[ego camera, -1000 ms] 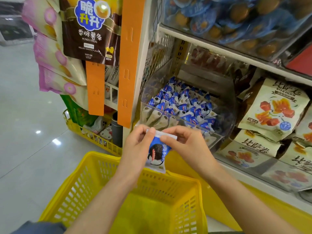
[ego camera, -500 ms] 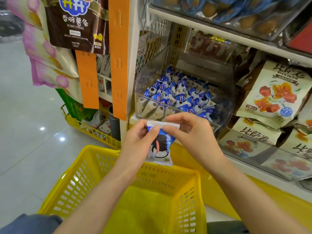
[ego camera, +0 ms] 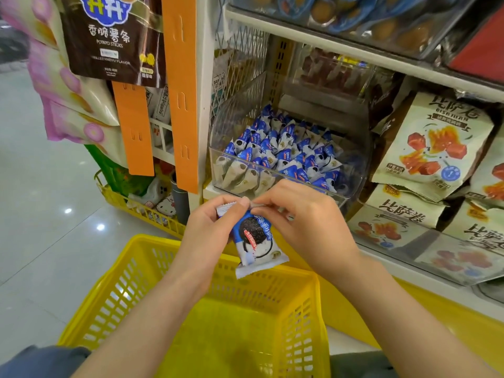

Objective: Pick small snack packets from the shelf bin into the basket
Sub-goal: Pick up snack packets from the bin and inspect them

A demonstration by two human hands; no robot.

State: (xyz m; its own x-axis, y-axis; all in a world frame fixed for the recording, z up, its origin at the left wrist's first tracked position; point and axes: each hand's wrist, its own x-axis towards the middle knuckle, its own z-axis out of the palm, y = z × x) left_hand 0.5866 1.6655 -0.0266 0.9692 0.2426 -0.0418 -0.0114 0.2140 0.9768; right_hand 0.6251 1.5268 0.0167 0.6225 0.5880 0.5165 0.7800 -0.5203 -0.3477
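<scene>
1. Your left hand (ego camera: pixel 210 227) pinches the top left corner of a small blue-and-white snack packet (ego camera: pixel 256 241), with thumb and fingertips curled onto its crimped seal.
2. Your right hand (ego camera: pixel 300 222) pinches the same top seal from the other side, fingers curled over it. The two hands nearly touch above the packet.
3. The packet hangs tilted below your fingers, its cookie picture facing you and its lower end over the far rim of the yellow basket (ego camera: pixel 117 290).
4. The basket sits under your forearms. Its floor looks blurred, so you cannot tell whether anything lies inside.
5. The clear shelf bin (ego camera: pixel 357 165) stands just behind your hands and holds a heap of matching blue packets (ego camera: pixel 286 151), with paler ones along its front wall.
6. Right of the bin, cream bags (ego camera: pixel 433 143) printed with red cubes are stacked on the shelf.
7. Left of the bin hangs an orange strip (ego camera: pixel 180 91), and beside it a brown potato-sticks bag (ego camera: pixel 109 36).
</scene>
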